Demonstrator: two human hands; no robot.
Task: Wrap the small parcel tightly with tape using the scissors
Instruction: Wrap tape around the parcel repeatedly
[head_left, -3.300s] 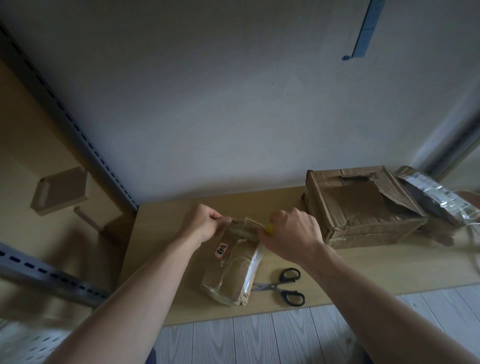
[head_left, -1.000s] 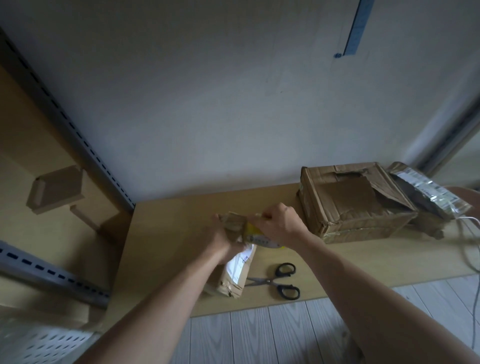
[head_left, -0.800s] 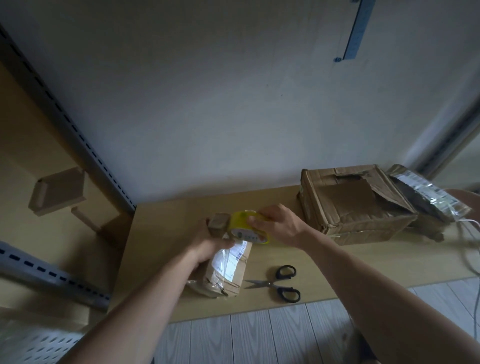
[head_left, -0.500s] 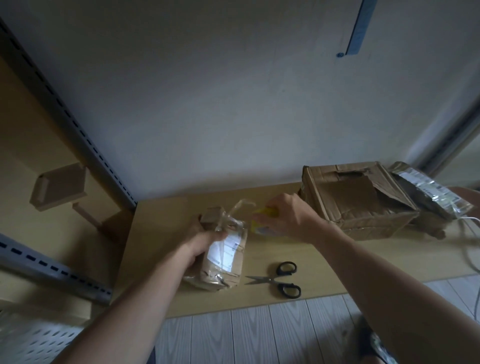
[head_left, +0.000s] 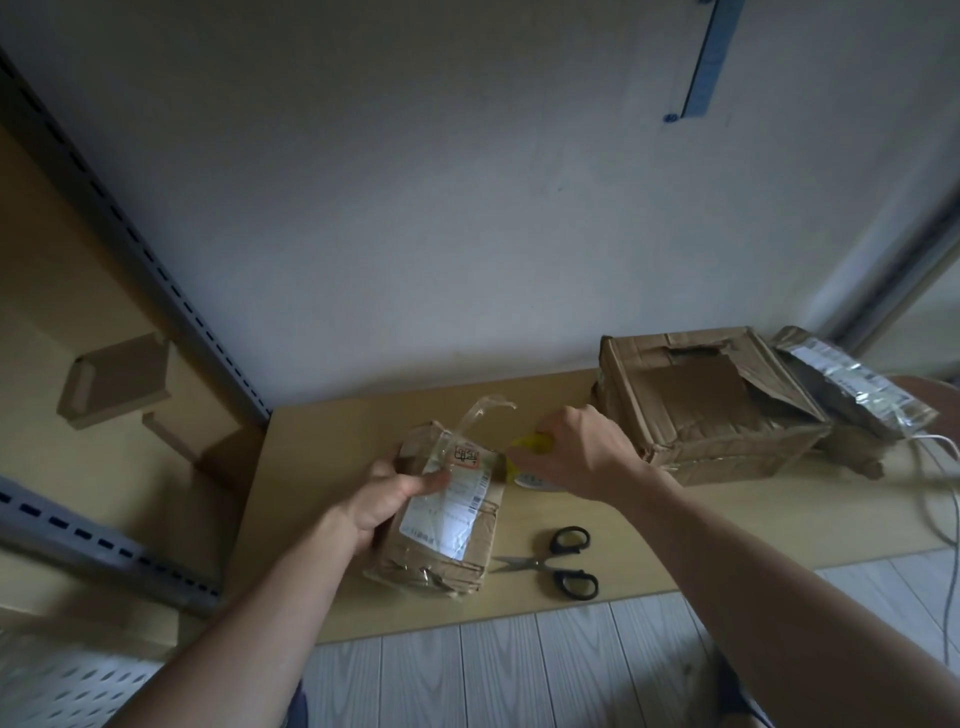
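Note:
The small brown parcel (head_left: 441, 519) with a white label lies on the wooden table (head_left: 322, 467). My left hand (head_left: 387, 501) grips its left side, thumb across the label. My right hand (head_left: 571, 449) holds the yellow tape roll (head_left: 532, 448) just right of the parcel's far end. A clear strip of tape (head_left: 480, 415) curls up from the parcel's far edge. Black-handled scissors (head_left: 558, 562) lie on the table to the right of the parcel, blades pointing left, touched by neither hand.
A torn cardboard box (head_left: 711, 405) stands at the back right, with a silver plastic mailer (head_left: 852, 389) beside it. White cables (head_left: 935, 467) hang at the far right. A slotted metal rail (head_left: 156, 270) and shelf brackets are on the left. The table's front edge is close.
The parcel has been turned over so its white label faces up. My right hand moved the tape roll from above the parcel to its right side, and a loose tape strip now stands up.

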